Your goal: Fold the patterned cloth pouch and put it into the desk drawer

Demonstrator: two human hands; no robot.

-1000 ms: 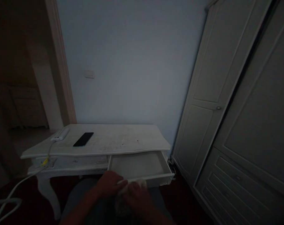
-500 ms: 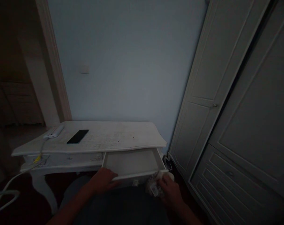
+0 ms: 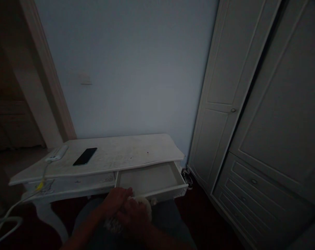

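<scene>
At lower centre of the frame, an open white wooden drawer [image 3: 168, 193] extends from a scuffed white desk [image 3: 126, 147] with a curved front. The right hand [image 3: 135, 212] is closed on a pale, crumpled cloth [image 3: 146, 202], which bulges out beside the fingers near the drawer's front edge, just left of its small round knob [image 3: 153, 201]. The left hand [image 3: 117, 199] is at the drawer's front left corner, close against the right; whether its fingers grip the edge, the cloth or neither cannot be told. Handling at this edge is judged best done with one hand steadying the drawer front, the cloth bunched thick under the fingertips, and pressure light and even along the rim, since an extended drawer may tip or rack under a downward push. Loose folds should be kept clear of the knob, where they could snag. A black phone [image 3: 85, 157] and a white plug block [image 3: 57, 153] with its pale cable [image 3: 44, 170] lie on the desktop at left. Noted as obscured: the cloth's lower part, lost in shadow beneath the right hand; the fingertips of both hands, blurred and overlapping; the drawer's front left corner, covered by the left hand; and a dark bundle [image 3: 186, 177] right of the drawer, too dim to identify.
</scene>
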